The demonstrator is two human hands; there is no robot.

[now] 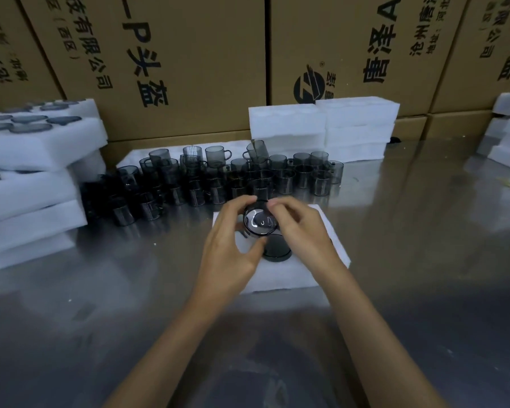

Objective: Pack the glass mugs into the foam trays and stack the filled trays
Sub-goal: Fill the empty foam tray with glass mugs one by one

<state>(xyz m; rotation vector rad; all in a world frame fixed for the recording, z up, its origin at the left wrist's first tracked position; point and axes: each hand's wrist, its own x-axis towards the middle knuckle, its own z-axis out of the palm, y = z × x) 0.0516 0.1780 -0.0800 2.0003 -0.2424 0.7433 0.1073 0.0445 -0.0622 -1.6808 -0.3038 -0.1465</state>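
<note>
Both hands grasp one mug [261,222] over the tray [333,257]: left hand [233,240] curled round its left side, right hand [299,228] pinching its right rim.

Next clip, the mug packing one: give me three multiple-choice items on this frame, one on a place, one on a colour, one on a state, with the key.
1. Where does the stack of filled trays stand?
A. at the left of the table
B. at the table's near edge
C. on the cardboard boxes

2. What colour are the loose mugs?
A. clear red
B. smoky dark grey
C. opaque white

3. What holds the mug over the foam tray?
A. nothing
B. the right hand alone
C. both hands

Key: 1 A, mugs sit in its top tray at left. 2 B, all are dark tinted glass. 3 C, the left hand and right hand both grip it.
</note>
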